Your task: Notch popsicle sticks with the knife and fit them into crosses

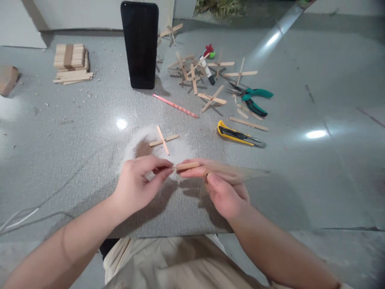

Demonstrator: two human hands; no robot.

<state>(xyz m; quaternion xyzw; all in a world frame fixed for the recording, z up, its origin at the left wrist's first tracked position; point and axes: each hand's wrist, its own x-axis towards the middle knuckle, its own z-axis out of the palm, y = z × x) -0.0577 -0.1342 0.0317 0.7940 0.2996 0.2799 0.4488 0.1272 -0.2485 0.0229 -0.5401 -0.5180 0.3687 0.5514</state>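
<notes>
My left hand pinches the left end of a small wooden stick piece between thumb and fingertips. Beside it, my right hand has its fingers stretched under and along that piece, with its thumb bent over something small and brown that is blurred. A long, smeared shape extends to the right from the right hand; I cannot make out what it is. Just beyond the hands, two crossed wooden sticks lie on a patch of pale dust on the grey table.
A yellow box cutter, green pliers, a pink pencil and several crossed sticks lie beyond. A black phone stands upright. Stacked sticks and a wooden block are at the left.
</notes>
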